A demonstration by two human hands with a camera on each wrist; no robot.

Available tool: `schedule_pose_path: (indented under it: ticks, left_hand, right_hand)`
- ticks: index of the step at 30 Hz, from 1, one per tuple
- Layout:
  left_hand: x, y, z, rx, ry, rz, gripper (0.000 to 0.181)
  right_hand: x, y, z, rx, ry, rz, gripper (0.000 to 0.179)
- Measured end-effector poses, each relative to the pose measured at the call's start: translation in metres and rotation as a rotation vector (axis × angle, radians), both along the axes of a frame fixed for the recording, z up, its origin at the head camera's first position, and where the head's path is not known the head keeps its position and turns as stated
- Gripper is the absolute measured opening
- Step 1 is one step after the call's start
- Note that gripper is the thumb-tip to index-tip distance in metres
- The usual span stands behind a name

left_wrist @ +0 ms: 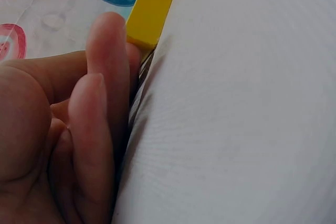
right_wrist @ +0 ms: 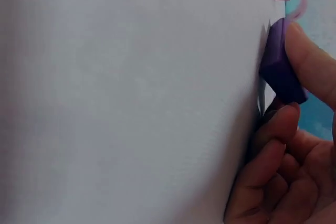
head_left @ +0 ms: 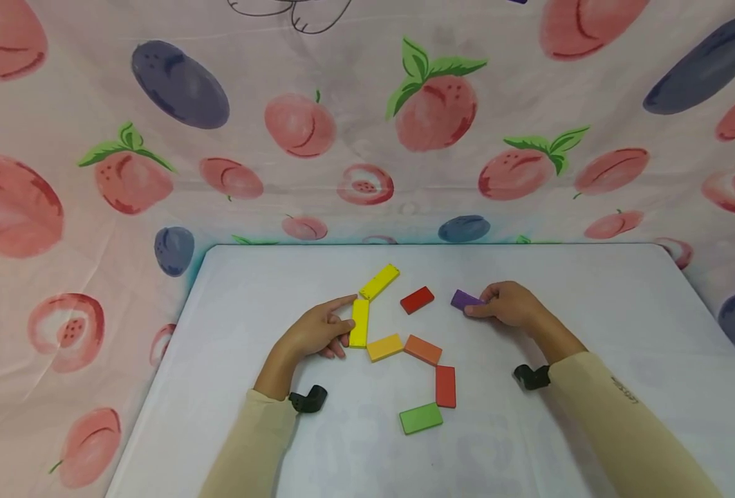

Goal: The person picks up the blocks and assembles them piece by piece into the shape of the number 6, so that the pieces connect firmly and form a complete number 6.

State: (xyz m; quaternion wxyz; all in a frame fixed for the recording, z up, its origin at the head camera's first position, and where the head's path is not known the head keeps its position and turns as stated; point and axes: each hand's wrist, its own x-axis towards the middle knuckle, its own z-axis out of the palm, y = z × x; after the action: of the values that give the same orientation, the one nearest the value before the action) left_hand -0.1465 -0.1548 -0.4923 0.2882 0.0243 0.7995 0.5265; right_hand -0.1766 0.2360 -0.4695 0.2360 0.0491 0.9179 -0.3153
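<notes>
My left hand (head_left: 314, 332) touches the left side of an upright-lying yellow block (head_left: 359, 321) with its thumb, and the index finger reaches to that block's upper end. A second yellow block (head_left: 380, 281) lies slanted just beyond it. In the left wrist view a yellow block (left_wrist: 149, 19) shows past the fingertips. Between thumb and fingers, my right hand (head_left: 512, 304) pinches a purple block (head_left: 462, 299) at its right end. The right wrist view shows the purple block (right_wrist: 281, 66) tilted, its lower end by the fingers. A loose red block (head_left: 417, 300) lies between the hands.
From the yellow blocks, a curved row continues through an amber block (head_left: 384, 348), an orange block (head_left: 423, 350), a red block (head_left: 445, 386) and a green block (head_left: 421, 419). All lie on a white table (head_left: 516, 449). Behind hangs a fruit-print cloth (head_left: 355, 62).
</notes>
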Motion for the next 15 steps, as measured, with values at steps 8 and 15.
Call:
schedule_pose_path:
  ticks: [8,15]
  left_hand:
    - [0.0,0.0,0.0,0.002,0.002,-0.002,0.059]
    - [0.0,0.001,0.0,-0.009,0.007,-0.003,0.058]
  right_hand:
    - [0.013,0.009,0.003,-0.124,0.008,0.034,0.042]
    - [0.035,0.01,0.009,-0.46,-0.119,-0.023,0.041]
